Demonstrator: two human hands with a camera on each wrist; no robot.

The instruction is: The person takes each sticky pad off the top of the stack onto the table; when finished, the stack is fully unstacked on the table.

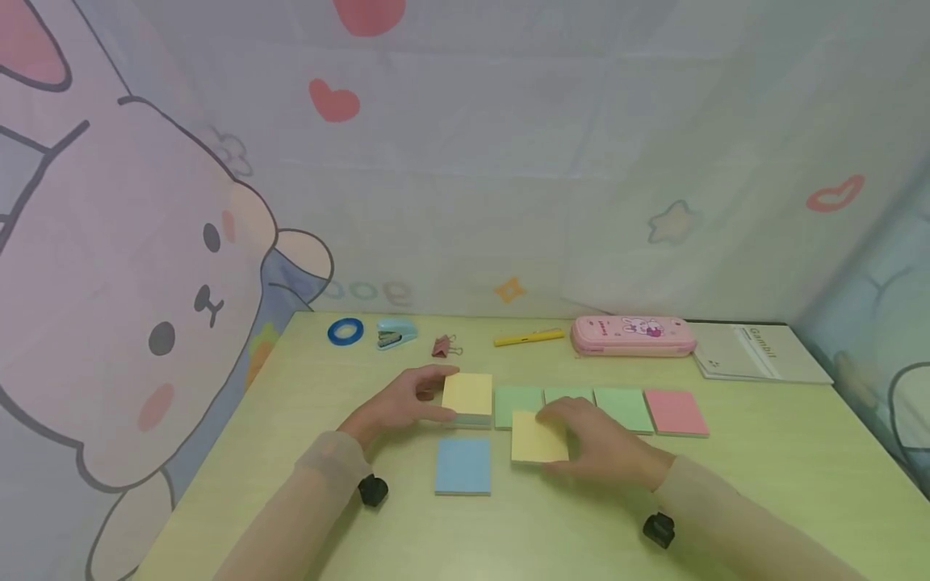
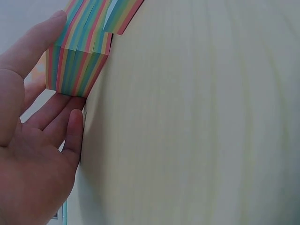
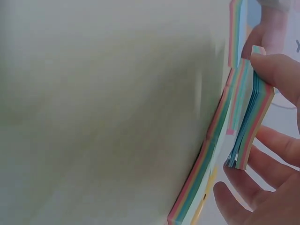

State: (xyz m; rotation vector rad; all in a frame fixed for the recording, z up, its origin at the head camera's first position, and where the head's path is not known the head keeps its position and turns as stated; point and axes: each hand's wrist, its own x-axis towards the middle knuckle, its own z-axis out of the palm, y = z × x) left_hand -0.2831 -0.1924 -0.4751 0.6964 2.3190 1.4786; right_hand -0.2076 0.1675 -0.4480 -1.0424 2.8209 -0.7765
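Observation:
My left hand [image 1: 400,399] holds a stack of sticky note pads [image 1: 468,395] with a yellow top sheet, thumb on the near side and fingers on the far side. Striped coloured edges of the stack [image 2: 79,68] show in the left wrist view. My right hand [image 1: 603,445] pinches one yellow-topped sticky note pad [image 1: 539,438] between thumb and fingers; in the right wrist view this pad [image 3: 257,117] is off the table. It partly covers the row of green pads [image 1: 623,410] behind it. A blue pad [image 1: 462,466] lies in front of the stack.
A pink pad [image 1: 676,413] ends the row on the right. Along the back lie blue tape [image 1: 335,332], a light blue stapler [image 1: 395,333], a binder clip [image 1: 442,347], a yellow pen [image 1: 529,338], a pink pencil case [image 1: 634,343] and a notebook [image 1: 792,363]. A printed curtain [image 1: 465,161] hangs behind.

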